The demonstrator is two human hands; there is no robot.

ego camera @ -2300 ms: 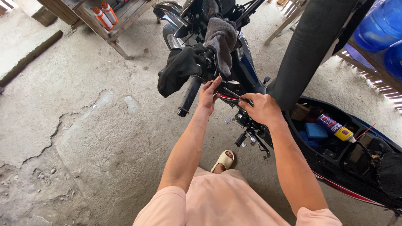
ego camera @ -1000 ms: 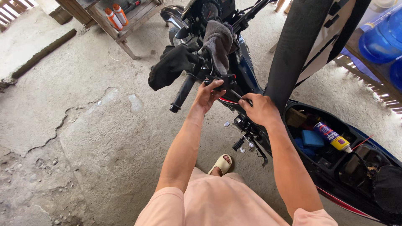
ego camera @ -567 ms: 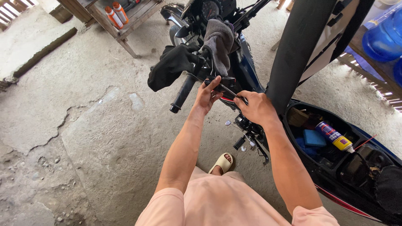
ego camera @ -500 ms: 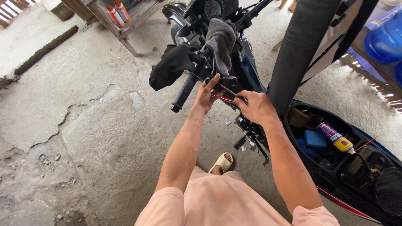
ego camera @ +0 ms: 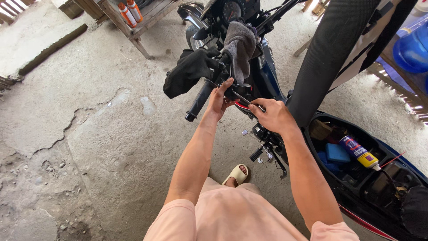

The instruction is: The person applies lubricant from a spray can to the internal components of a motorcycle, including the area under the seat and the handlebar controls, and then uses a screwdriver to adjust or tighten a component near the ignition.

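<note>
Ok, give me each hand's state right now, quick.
Left hand: fingers closed on the black handlebar switch housing beside the black rubber grip.
Right hand: shut on a thin dark tool.

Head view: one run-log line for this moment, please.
left hand: on handlebar switch housing | right hand: holding slim tool | seat: raised | spray can: in underseat compartment

A single view is given, taken from a camera worn on the head and aimed steeply downward and forward. The person's own knees and forearms are seen close at the bottom edge, and the motorcycle [ego camera: 267, 85] is met at arm's reach in the upper middle. The cracked concrete floor [ego camera: 89, 147] is seen across the left half.
</note>
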